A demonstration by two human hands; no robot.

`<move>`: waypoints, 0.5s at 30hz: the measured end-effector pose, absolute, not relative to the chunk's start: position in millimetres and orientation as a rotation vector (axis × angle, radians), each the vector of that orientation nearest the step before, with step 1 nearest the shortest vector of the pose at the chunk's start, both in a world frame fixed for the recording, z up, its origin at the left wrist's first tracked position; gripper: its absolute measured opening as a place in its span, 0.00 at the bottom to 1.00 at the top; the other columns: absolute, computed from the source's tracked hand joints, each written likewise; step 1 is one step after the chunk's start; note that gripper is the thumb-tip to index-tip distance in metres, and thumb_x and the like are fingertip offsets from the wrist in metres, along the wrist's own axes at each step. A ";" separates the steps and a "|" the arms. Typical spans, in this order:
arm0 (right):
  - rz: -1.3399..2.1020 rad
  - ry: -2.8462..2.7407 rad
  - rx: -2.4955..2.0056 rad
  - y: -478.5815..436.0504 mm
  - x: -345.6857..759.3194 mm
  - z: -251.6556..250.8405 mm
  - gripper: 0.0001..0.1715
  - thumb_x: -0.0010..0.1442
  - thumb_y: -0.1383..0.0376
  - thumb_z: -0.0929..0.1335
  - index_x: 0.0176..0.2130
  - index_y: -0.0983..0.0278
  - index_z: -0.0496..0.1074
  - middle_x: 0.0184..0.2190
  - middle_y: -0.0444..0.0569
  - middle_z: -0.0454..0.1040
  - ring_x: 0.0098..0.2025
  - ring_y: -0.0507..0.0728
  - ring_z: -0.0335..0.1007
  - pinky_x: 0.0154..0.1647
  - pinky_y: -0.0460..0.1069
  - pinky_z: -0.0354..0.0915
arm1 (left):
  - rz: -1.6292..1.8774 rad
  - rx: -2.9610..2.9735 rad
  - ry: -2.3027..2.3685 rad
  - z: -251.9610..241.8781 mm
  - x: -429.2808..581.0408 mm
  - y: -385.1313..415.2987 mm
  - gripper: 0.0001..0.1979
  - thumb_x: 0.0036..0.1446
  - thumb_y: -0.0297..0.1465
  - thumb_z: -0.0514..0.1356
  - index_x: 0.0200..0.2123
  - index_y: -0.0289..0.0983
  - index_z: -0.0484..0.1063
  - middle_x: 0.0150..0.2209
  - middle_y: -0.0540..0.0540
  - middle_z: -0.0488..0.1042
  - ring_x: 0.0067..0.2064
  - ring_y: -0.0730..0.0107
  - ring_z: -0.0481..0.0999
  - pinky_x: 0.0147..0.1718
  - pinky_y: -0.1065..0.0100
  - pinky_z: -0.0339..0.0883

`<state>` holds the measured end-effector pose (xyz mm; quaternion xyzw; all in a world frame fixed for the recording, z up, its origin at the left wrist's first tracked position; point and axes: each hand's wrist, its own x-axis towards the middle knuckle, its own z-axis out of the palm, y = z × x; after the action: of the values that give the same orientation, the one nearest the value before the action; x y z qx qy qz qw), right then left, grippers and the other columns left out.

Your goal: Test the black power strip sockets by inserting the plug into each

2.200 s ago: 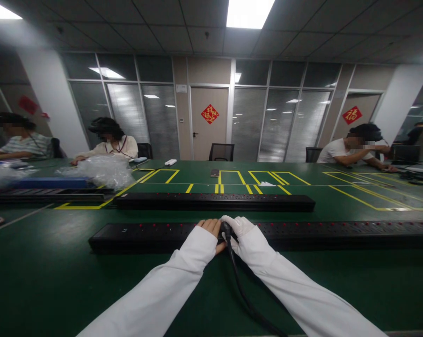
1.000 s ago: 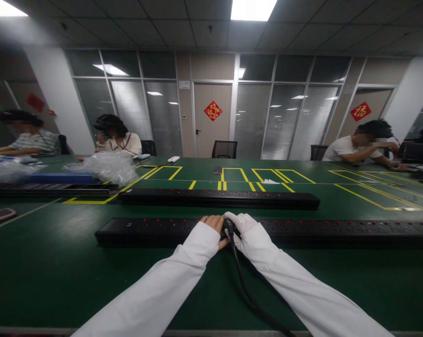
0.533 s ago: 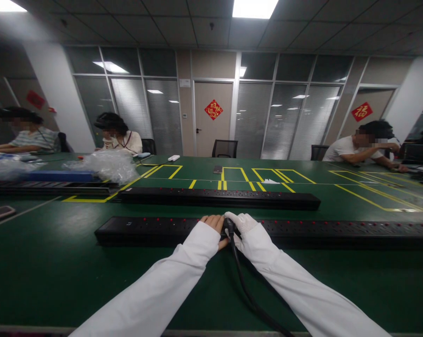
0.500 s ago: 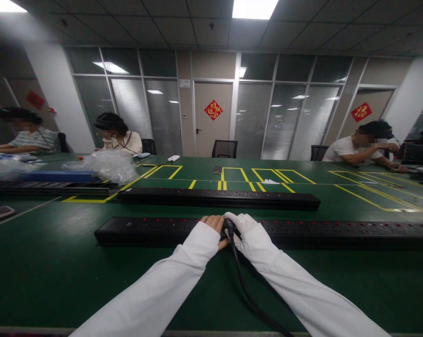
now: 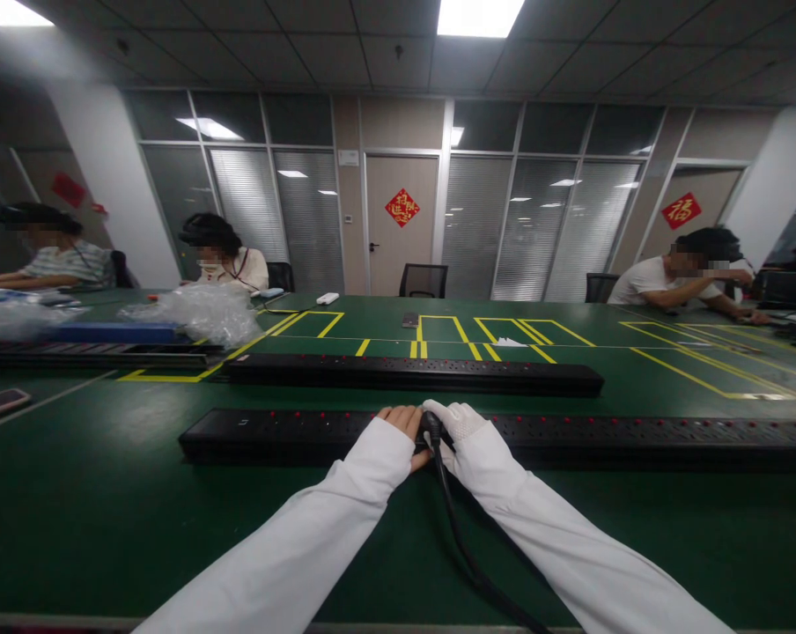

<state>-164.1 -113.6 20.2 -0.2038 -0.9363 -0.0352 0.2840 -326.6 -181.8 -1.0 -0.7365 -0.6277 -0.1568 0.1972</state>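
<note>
A long black power strip (image 5: 272,438) with red dots along its top lies across the green table in front of me. My left hand (image 5: 403,424), bare, grips the strip near the middle, fingers over its top and thumb at its near side. Right beside it, my right hand (image 5: 456,423) in a white glove is closed on a black plug (image 5: 431,424) at the strip's top face. From the plug a thick black cable (image 5: 460,537) runs down toward the table's near edge. The plug's prongs are hidden.
Behind lies a second black strip (image 5: 424,373). Clear plastic wrap (image 5: 200,313), a blue bar (image 5: 114,332) and a phone (image 5: 2,403) are at the left. Yellow tape (image 5: 443,317) marks the table (image 5: 140,519). People sit across it, two at left, one at right.
</note>
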 end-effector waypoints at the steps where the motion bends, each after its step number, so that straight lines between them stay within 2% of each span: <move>1: -0.094 -2.506 -0.547 -113.9 -164.2 20.2 0.28 0.58 0.65 0.61 0.58 0.63 0.56 0.40 0.52 0.67 0.41 0.58 0.60 0.42 0.53 0.61 | -0.435 -2.062 -1.754 -0.6 -326.4 -182.3 0.25 0.52 0.35 0.55 0.51 0.27 0.61 0.46 0.34 0.70 0.49 0.52 0.67 0.46 0.55 0.61; 15: -0.086 -2.530 -0.499 -111.9 -162.0 20.0 0.30 0.58 0.65 0.61 0.59 0.63 0.54 0.41 0.52 0.66 0.42 0.58 0.60 0.42 0.54 0.62 | -0.470 -2.058 -1.759 -1.8 -327.3 -183.2 0.25 0.53 0.37 0.55 0.52 0.30 0.59 0.46 0.35 0.69 0.50 0.52 0.67 0.47 0.54 0.60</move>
<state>-162.0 -111.9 20.0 -0.1859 -0.9421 -0.0319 0.2772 -327.3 -183.2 -1.8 -0.7344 -0.6278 -0.1678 0.1959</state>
